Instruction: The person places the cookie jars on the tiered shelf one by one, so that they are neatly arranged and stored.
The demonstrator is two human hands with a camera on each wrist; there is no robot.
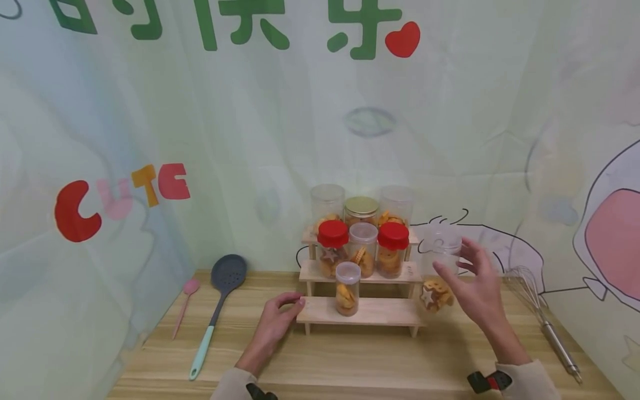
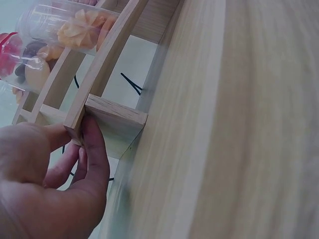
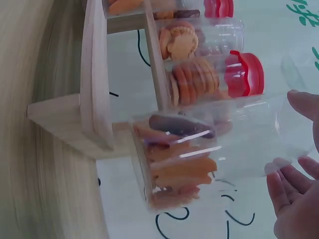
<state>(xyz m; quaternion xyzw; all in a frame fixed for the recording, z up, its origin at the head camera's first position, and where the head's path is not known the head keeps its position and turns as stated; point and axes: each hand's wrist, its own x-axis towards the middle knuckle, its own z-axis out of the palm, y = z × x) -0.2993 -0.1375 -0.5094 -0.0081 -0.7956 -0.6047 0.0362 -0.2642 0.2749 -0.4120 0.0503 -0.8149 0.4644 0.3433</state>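
In the head view, my right hand (image 1: pixel 479 286) grips a tall clear jar (image 1: pixel 436 294) near its top. Cookies, one star-shaped, lie in the bottom of that jar, which is held off the table just right of a three-step wooden rack (image 1: pixel 387 312). The right wrist view shows the cookie jar (image 3: pixel 179 154) beside the rack's end, with thumb and fingers around its upper part. My left hand (image 1: pixel 277 316) is at the left end of the lowest step; in the left wrist view its thumb and forefinger pinch the step's corner (image 2: pixel 77 117).
One small cookie jar (image 1: pixel 347 294) stands on the lowest step. Red-lidded jars (image 1: pixel 333 233) flank a clear-lidded one on the middle step; three jars stand on top. A slotted turner (image 1: pixel 228 272) and pink spoon (image 1: pixel 190 287) lie left, a whisk (image 1: pixel 552 333) right. A printed curtain hangs behind.
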